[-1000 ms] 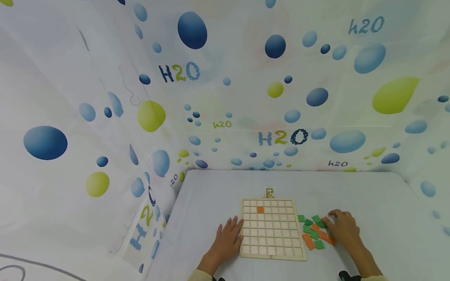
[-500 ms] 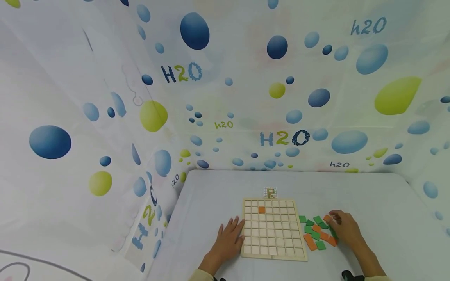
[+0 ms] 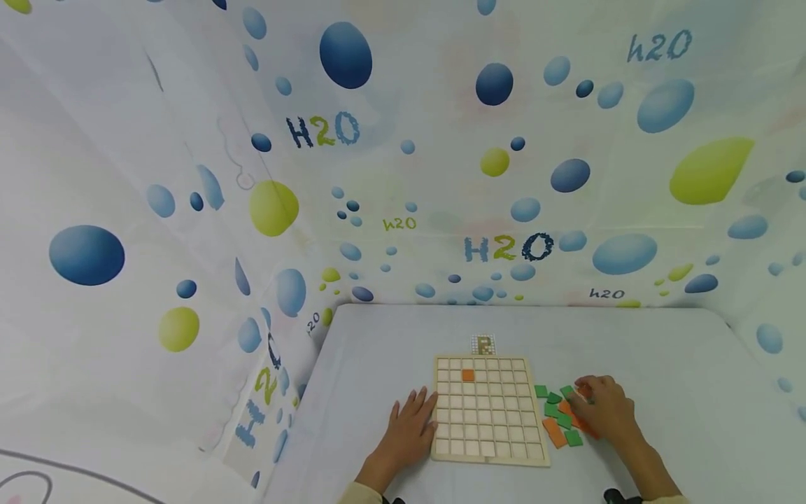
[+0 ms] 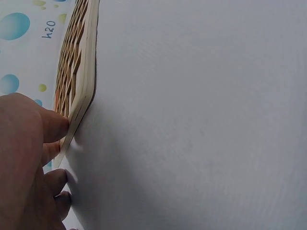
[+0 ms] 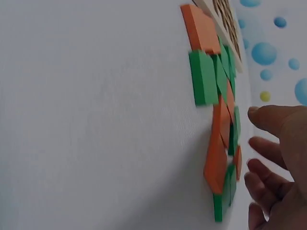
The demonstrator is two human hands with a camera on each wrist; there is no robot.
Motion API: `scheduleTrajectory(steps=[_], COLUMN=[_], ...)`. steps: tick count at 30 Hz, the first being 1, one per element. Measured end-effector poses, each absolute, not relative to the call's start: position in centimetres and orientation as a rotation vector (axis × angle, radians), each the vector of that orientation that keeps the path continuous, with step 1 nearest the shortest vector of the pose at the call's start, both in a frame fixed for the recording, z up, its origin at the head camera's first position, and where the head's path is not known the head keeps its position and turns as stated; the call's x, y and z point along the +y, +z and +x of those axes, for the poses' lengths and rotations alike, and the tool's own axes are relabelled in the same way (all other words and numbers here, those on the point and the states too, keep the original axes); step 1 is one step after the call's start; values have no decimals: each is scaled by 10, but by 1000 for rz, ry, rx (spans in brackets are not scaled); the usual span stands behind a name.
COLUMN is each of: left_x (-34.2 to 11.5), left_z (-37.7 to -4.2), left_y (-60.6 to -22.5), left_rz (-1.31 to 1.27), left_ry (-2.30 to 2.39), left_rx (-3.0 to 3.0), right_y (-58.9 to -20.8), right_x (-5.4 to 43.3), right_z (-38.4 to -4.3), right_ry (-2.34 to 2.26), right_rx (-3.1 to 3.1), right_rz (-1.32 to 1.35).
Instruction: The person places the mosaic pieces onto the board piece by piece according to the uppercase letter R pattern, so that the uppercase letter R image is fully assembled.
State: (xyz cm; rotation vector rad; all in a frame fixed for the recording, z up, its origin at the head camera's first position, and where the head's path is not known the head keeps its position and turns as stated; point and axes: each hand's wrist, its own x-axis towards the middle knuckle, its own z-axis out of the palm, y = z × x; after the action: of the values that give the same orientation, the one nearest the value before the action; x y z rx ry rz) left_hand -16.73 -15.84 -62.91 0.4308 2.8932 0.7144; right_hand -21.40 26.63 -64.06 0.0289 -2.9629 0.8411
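Observation:
My left hand (image 3: 411,432) rests with spread fingers along the left edge of a wooden grid board (image 3: 488,402). In the left wrist view, its thumb touches the board's side. One orange square tile (image 3: 468,375) sits in a cell of the second row from the top. Right of the board, my right hand (image 3: 609,411) hovers over a loose cluster of orange and green tiles, fingers bent loosely. A small orange tile (image 5: 239,163) lies close to its fingertips. The right wrist view shows thumb and fingers apart, with nothing held between them.
A small patterned card (image 3: 483,344) lies just beyond the board's far edge. Loose pieces beside the board include a green tile (image 3: 574,438) and an orange tile (image 3: 555,432). A white table (image 3: 371,350) carries everything, with a printed sheet (image 3: 434,182) behind.
My right hand has moved slightly left over the tiles, covering more of the orange ones. A small orange tile seen beside its fingertips is now partly hidden. The left hand has stayed at the board.

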Motion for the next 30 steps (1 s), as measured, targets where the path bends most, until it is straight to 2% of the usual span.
scheduleTrajectory(steps=[15,30], left_x=[-158,-159], left_z=[-166,-165], left_y=[-628,-624], left_rz=[442,471], left_ry=[725,757], left_rx=[2906,2906], right_y=[-636,-645], right_x=[237,237], right_z=[-224,-255], right_ry=[705,905], right_rx=[-2938,-2963], right_rz=[96,135])
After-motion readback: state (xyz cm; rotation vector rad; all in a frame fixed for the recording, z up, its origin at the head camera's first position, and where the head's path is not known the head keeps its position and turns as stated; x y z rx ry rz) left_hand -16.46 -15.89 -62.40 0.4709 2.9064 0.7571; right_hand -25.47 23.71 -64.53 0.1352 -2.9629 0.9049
